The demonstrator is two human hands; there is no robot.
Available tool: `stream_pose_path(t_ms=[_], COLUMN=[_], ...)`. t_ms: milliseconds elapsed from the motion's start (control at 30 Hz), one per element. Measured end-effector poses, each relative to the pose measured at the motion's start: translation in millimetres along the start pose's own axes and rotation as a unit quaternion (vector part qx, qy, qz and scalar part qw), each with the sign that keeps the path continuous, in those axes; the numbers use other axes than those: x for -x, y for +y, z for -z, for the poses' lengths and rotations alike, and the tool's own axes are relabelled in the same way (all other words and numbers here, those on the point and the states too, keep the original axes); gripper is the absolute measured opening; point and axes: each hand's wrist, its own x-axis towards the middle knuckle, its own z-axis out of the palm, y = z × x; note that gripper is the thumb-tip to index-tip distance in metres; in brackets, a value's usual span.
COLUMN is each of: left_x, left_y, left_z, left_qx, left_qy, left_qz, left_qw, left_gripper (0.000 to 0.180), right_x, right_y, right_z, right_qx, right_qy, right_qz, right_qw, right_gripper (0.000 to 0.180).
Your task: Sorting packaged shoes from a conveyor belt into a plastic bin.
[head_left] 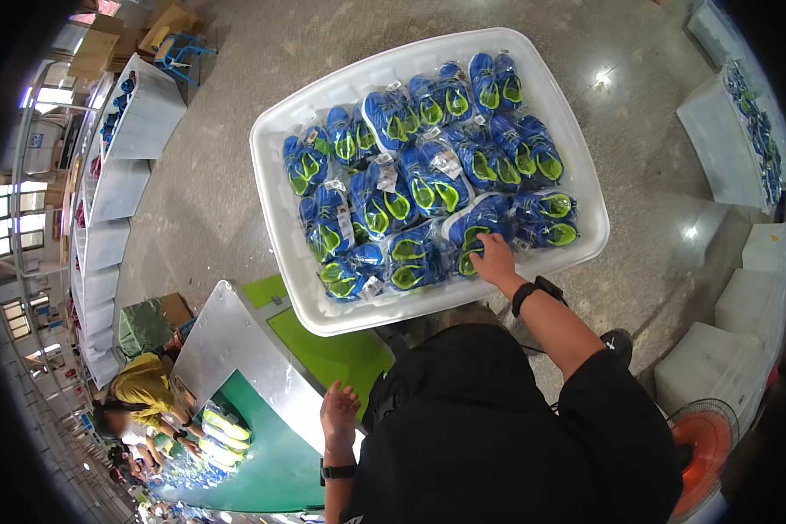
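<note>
The person's left hand (338, 409) rests near the body with its fingers loosely spread and holds nothing; it lies on the metal edge of a green conveyor (271, 463). A dark band sits on that wrist.

The right hand (495, 259) reaches forward into a big white tub (323, 96) on the floor. Its fingers curl down onto a bagged pair of blue and lime shoes (473, 229) at the tub's near edge, touching the bag; I cannot tell whether they have closed round it. A black watch (533, 291) is on that wrist.

More bagged pairs (428, 148) fill the tub, packed side by side in rough rows.

To the left, another person in yellow (144, 384) stands at the conveyor. Beyond, white trays (118, 188) line up along the left, and more white tubs (725, 148) sit far right. A red fan (703, 450) stands at lower right.
</note>
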Motion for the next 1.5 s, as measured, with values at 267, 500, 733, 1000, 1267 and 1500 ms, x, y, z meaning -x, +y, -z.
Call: stream_pose_path(t_ms=[267, 500, 733, 1000, 1267, 1500], left_x=[12.1, 9.0, 3.6, -31.1, -29.6, -50.9], left_y=[-11.2, -18.0, -6.4, -30.0, -23.2, -21.8], left_z=[13.9, 14.3, -16.4, 24.4, -11.4, 22.9], left_qx=[-0.031, -0.020, -0.038, 0.033, -0.011, -0.004], left_qy=[0.034, 0.036, 0.029, -0.024, 0.039, -0.030], left_qz=[0.004, 0.009, 0.015, 0.028, 0.018, 0.023], left_qw=[0.999, 0.999, 0.999, 0.999, 0.999, 0.999], left_gripper=[0.039, 0.041, 0.039, 0.031, 0.032, 0.031], right_x=[-37.5, -50.1, -58.2, -49.8, -40.4, -46.5], right_y=[22.6, 66.2, 81.5, 92.1, 11.2, 10.3], right_z=[-1.5, 25.2, 37.6, 50.2, 34.4, -11.5], right_qx=[-0.009, -0.026, -0.016, 0.008, -0.039, -0.103], right_qy=[-0.069, -0.095, -0.008, 0.016, -0.083, 0.085], right_qz=[-0.006, -0.100, -0.094, -0.078, -0.137, -0.259], right_qw=[0.998, 0.990, 0.995, 0.997, 0.986, 0.957], right_gripper=[0.039, 0.022, 0.026, 0.022, 0.067, 0.076])
